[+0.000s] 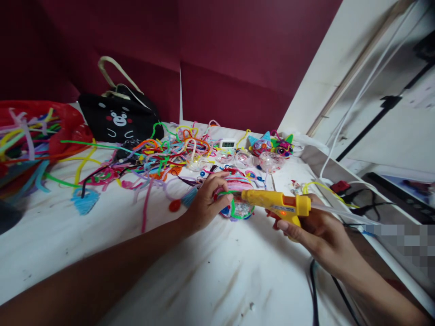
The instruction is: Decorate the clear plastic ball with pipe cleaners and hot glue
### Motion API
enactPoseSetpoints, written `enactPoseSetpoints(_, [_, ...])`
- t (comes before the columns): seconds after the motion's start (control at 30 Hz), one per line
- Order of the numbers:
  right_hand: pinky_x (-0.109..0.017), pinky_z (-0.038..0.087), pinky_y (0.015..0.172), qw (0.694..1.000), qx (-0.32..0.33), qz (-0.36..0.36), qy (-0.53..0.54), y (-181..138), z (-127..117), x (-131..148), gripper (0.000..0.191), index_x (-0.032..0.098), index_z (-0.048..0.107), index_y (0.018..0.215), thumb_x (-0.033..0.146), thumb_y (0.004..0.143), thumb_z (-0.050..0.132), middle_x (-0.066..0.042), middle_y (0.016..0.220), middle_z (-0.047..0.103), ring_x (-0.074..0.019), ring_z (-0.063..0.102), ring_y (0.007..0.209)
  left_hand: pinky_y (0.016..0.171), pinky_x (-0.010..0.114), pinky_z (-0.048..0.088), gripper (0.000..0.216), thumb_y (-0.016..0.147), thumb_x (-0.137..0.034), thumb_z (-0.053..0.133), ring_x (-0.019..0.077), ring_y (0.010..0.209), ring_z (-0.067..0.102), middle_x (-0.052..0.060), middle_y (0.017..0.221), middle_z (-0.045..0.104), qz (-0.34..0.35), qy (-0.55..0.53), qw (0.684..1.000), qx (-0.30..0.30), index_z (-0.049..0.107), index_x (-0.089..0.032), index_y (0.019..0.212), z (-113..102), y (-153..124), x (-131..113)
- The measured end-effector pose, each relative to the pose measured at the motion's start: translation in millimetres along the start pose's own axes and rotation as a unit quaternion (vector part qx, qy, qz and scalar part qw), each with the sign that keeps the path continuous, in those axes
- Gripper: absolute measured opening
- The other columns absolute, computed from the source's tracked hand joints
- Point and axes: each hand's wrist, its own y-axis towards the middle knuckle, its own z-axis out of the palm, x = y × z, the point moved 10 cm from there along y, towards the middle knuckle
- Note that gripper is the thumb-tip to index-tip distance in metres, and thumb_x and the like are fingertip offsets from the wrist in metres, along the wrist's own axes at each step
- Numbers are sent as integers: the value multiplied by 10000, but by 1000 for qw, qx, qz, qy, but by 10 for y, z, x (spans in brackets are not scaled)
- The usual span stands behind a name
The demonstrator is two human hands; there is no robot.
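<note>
My right hand [316,226] is wrapped round the handle of a yellow hot glue gun [272,200], its small orange light lit and a clear glue stick [343,215] poking out of its back. The nozzle points left, close to a round craft piece [243,209] wound with colourful pipe cleaners; whether it touches cannot be made out. My left hand [209,199] grips that round piece at its left side, thumb and fingers closed on its edge. Green, pink, blue and red strands show on it, with a see-through, speckled part at the front.
A tangle of pipe cleaners [166,154] spreads behind my left hand. Further left are a red bag [73,131] of pipe cleaners, a black bag [118,118] and a blue fuzzy piece [84,200]. Small digital clock [228,144], clear domes [271,161] and finished figures [261,145] stand behind. Cables [314,290] hang right.
</note>
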Motion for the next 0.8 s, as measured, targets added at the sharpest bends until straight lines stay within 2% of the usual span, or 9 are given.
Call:
enactPoseSetpoints(0.27, [-260,481,532,1000,12,6,-7,41,28,-7,358,175,692,856,502,717,739,-57,780,653,-180,598,675,1110,445,336,50,862,-196,567,250,1327,470,131,1339,527,12,16,1000,2,527,-211,887,-13,3,-37])
enactPoseSetpoints(0.57, [-261,451,528,999,33,7,-17,40,53,-86,337,192,671,893,503,768,702,-46,800,632,-172,579,680,1114,447,341,60,854,-218,574,258,1328,471,125,1362,519,-6,10,1000,4,529,-212,893,-4,-1,-16])
enactPoseSetpoints(0.8, [-268,398,486,999,37,1,-37,67,53,-22,348,196,678,823,538,761,698,-29,715,589,-159,520,605,1114,455,347,77,859,-231,584,266,1336,467,130,1365,518,0,4,1000,5,534,-215,915,0,-8,1])
